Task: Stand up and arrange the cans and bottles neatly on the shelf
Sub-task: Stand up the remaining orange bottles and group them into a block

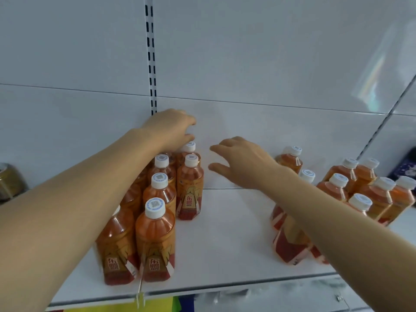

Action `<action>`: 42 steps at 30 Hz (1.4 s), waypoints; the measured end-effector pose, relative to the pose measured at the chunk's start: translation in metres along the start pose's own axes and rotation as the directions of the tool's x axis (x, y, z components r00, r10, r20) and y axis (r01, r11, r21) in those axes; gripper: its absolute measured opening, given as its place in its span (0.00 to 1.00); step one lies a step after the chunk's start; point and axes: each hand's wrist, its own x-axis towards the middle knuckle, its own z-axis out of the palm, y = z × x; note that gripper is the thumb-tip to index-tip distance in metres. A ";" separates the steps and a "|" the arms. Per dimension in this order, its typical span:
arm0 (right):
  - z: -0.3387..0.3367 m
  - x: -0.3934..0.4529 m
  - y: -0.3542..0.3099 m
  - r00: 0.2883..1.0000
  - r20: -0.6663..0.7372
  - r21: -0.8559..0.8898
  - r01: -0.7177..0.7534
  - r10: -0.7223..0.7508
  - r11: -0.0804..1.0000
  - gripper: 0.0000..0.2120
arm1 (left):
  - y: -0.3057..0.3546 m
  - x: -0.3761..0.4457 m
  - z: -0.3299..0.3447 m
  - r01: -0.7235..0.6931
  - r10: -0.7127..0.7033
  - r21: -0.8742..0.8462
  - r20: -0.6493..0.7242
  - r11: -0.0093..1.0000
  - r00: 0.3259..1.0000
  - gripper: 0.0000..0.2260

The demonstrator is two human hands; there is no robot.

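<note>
Several orange drink bottles with white caps stand in tidy rows at the left of the white shelf; the front one is nearest me. My left hand reaches over these rows, its fingers curled down on the cap of the rear bottle by the back wall. My right hand hovers in the gap between the groups, fingers spread and holding nothing. A looser cluster of the same bottles stands at the right, and my right forearm partly hides some of them.
A slotted black-and-white upright runs up the white back panel. A dark jar sits at the far left edge. Coloured packaging shows below the shelf's front lip. Something dark with a purple print lies at the far right.
</note>
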 end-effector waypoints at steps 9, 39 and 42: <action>-0.024 -0.095 0.084 0.972 0.041 -0.048 -0.230 0.232 0.972 0.24 | 0.101 -0.001 -0.002 -0.165 0.171 -0.080 0.081 0.983 0.982 0.24; 0.010 -0.086 0.096 0.998 -0.032 0.187 -0.040 0.047 0.982 0.18 | 0.183 -0.097 0.003 0.077 -0.037 -0.163 0.239 0.984 0.970 0.19; 0.015 -0.070 0.071 0.999 -0.037 0.205 0.020 -0.013 0.979 0.19 | 0.156 -0.111 -0.004 0.106 -0.067 -0.147 0.252 0.983 0.966 0.19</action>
